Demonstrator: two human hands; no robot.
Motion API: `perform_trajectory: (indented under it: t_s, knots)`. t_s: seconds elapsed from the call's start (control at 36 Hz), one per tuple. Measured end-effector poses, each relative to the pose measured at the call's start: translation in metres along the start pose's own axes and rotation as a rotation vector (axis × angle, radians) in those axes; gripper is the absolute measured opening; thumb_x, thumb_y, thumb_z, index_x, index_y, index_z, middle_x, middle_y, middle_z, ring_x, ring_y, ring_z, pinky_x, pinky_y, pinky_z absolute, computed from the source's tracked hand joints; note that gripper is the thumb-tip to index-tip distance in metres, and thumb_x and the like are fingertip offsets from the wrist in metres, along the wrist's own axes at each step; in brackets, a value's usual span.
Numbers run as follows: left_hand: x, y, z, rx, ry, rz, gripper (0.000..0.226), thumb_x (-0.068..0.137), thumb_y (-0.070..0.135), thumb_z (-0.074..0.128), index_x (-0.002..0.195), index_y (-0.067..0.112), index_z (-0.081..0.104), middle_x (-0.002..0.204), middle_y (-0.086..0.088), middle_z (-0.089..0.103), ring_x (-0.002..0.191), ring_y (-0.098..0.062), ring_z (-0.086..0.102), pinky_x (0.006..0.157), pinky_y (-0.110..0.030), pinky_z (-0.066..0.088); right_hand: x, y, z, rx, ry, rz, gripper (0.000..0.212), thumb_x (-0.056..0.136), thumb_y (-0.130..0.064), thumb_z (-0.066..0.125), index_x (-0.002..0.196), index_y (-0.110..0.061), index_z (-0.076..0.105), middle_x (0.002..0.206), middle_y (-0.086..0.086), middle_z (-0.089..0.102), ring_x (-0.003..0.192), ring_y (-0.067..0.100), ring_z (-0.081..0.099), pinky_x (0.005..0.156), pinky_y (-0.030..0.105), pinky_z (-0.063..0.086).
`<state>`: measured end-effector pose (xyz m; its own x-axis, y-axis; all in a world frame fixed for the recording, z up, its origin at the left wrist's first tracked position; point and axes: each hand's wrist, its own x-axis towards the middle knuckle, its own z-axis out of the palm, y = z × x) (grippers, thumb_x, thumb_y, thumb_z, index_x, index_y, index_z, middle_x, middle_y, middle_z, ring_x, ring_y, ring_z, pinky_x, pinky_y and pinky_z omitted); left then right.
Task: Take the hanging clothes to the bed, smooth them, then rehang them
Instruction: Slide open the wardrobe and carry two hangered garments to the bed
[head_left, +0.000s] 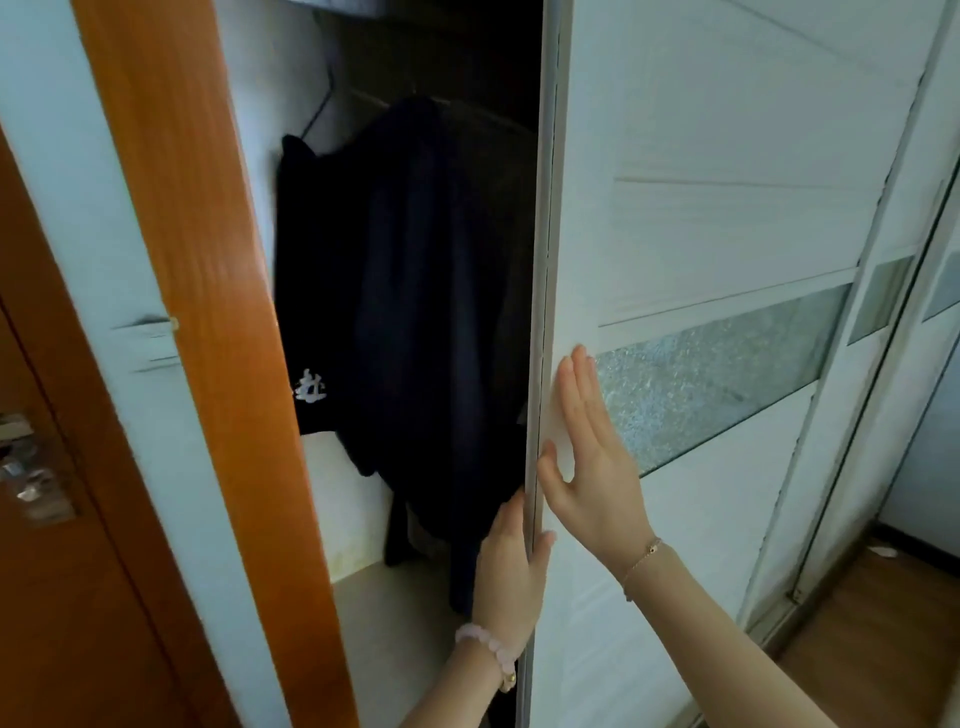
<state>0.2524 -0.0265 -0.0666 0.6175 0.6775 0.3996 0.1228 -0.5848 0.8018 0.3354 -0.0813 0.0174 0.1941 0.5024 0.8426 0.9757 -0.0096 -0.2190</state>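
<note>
The left hand curls its fingers round the edge of the white sliding wardrobe door; the right hand presses flat on it, fingers straight and together. A jolt could pinch the curled fingers or snag the dark navy hanging clothes just left of them. Far right lies brown wooden floor.

**Dark clothes hang on wardrobe rail**

The clothes, one bearing a white mark, hang from the rail inside a wardrobe, over its pale base. At right, a small white scrap lies on the wooden floor.
</note>
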Motion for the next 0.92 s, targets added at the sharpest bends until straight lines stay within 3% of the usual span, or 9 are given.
perform_trajectory:
  t_s: [0.08, 0.25, 0.36, 0.47, 0.61, 0.72, 0.92]
  knots:
    - [0.012, -0.003, 0.019, -0.046, 0.044, -0.042, 0.051, 0.089, 0.021, 0.061, 0.137, 0.021, 0.046, 0.128, 0.007, 0.058, 0.119, -0.008, 0.054, 0.1, -0.024, 0.046, 0.002, 0.019, -0.004, -0.024, -0.008, -0.01, 0.072, 0.087, -0.017, 0.036, 0.15, -0.015, 0.001, 0.159, -0.003, 0.0, 0.148, 0.011, -0.001, 0.1, 0.042, 0.049]
    - [0.036, 0.002, 0.047, -0.121, 0.02, -0.051, 0.05, 0.085, 0.015, 0.066, 0.132, 0.023, 0.051, 0.12, 0.012, 0.062, 0.113, -0.005, 0.058, 0.097, -0.021, 0.046, 0.007, 0.058, -0.016, -0.079, -0.046, -0.025, 0.066, 0.094, -0.018, 0.036, 0.149, -0.014, -0.001, 0.159, -0.001, -0.003, 0.147, 0.008, -0.005, 0.111, 0.037, 0.039]
    - [0.052, 0.004, 0.069, -0.152, 0.012, -0.043, 0.05, 0.083, 0.015, 0.066, 0.131, 0.022, 0.052, 0.117, 0.014, 0.061, 0.111, -0.004, 0.059, 0.095, -0.018, 0.047, 0.01, 0.08, -0.019, -0.107, -0.037, -0.004, 0.068, 0.097, -0.026, 0.037, 0.149, -0.015, -0.005, 0.159, -0.002, -0.005, 0.147, 0.008, -0.005, 0.114, 0.027, 0.027]
    - [0.071, 0.004, 0.091, -0.185, -0.004, -0.044, 0.051, 0.079, 0.015, 0.07, 0.127, 0.024, 0.055, 0.114, 0.014, 0.064, 0.104, 0.0, 0.06, 0.088, -0.01, 0.046, 0.013, 0.106, -0.02, -0.131, -0.015, 0.019, 0.074, 0.095, -0.017, 0.045, 0.149, -0.015, -0.006, 0.158, -0.003, -0.005, 0.147, 0.011, -0.001, 0.114, 0.03, 0.028]
    - [0.091, 0.006, 0.119, -0.24, -0.009, -0.001, 0.048, 0.077, 0.012, 0.072, 0.121, 0.025, 0.058, 0.103, 0.016, 0.067, 0.094, 0.006, 0.062, 0.083, -0.013, 0.05, 0.018, 0.135, -0.024, -0.08, -0.037, 0.074, 0.071, 0.097, -0.015, 0.04, 0.148, -0.019, -0.01, 0.157, -0.009, -0.013, 0.147, 0.005, -0.008, 0.116, 0.011, 0.002]
    - [0.107, 0.014, 0.141, -0.295, -0.037, 0.025, 0.043, 0.078, 0.011, 0.071, 0.117, 0.025, 0.06, 0.101, 0.012, 0.07, 0.097, 0.0, 0.064, 0.087, -0.025, 0.053, 0.02, 0.161, -0.03, -0.049, -0.044, 0.122, 0.07, 0.098, -0.013, 0.038, 0.146, -0.027, -0.013, 0.156, -0.015, -0.017, 0.146, 0.002, -0.009, 0.116, 0.01, 0.003]
    - [0.143, 0.028, 0.187, -0.342, -0.087, 0.02, 0.04, 0.075, 0.014, 0.073, 0.112, 0.025, 0.062, 0.102, 0.01, 0.069, 0.097, -0.001, 0.064, 0.087, -0.028, 0.054, 0.028, 0.213, -0.044, -0.047, -0.036, 0.213, 0.073, 0.099, -0.012, 0.038, 0.145, -0.034, -0.013, 0.157, -0.017, -0.016, 0.143, -0.007, -0.007, 0.103, -0.006, 0.008]
